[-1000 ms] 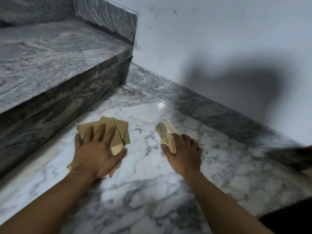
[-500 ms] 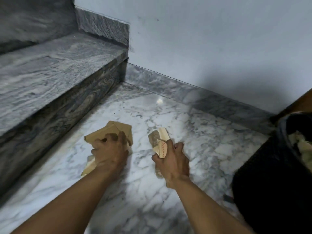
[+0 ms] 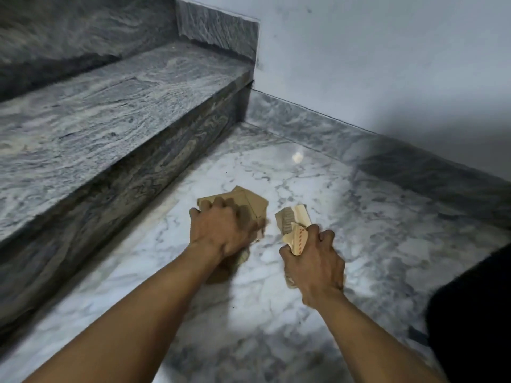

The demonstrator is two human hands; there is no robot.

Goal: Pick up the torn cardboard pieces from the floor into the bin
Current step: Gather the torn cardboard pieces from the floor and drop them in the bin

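Observation:
My left hand [image 3: 221,230] is closed around a stack of flat brown torn cardboard pieces [image 3: 249,201], whose upper edges stick out past my fingers. My right hand [image 3: 315,264] grips a folded bundle of cardboard pieces [image 3: 294,226] with red marks on one edge. Both hands are low over the white marble floor [image 3: 359,230]. The black bin [image 3: 475,313] shows only as a dark shape at the right edge, to the right of my right hand.
A grey marble stair step [image 3: 110,128] rises on the left, its riser close to my left hand. A grey skirting [image 3: 387,150] runs along the pale wall behind. A light glare spot sits on the floor near the corner.
My left hand has gone from lying flat on the cardboard stack to closing around it, and it has drawn closer to my right hand. The view swung; the bin's opening is no longer visible.

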